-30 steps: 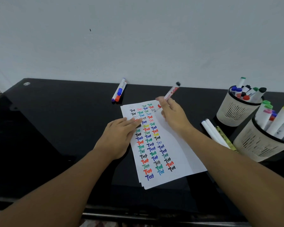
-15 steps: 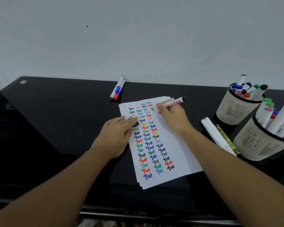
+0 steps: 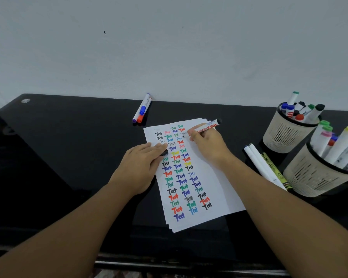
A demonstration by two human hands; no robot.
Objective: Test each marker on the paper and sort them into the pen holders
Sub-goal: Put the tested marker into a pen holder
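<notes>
The right hand (image 3: 206,144) pinches a marker (image 3: 207,127), tip on the paper (image 3: 215,189) near its far edge; the left hand (image 3: 143,163) presses flat beside. A faint marker might get sorted wrongly.

Your one view: a head-worn wide-angle camera, looking forward and down.

You see the scene from above your own forearms, which enter from the bottom corners and run toward the middle. The lens faces a plain pale wall (image 3: 169,47) that fills the upper third, and tilts down onto the glossy black table (image 3: 58,157) pushed against it. You are close: the white sheet of paper covered in coloured "Test" words (image 3: 215,177) sits centre frame, legible. The wide angle bows the table's far edge and pushes the two beige slotted pen holders (image 3: 285,135) to the right margin, the nearer one cropped. No second view shares this scene.
</notes>
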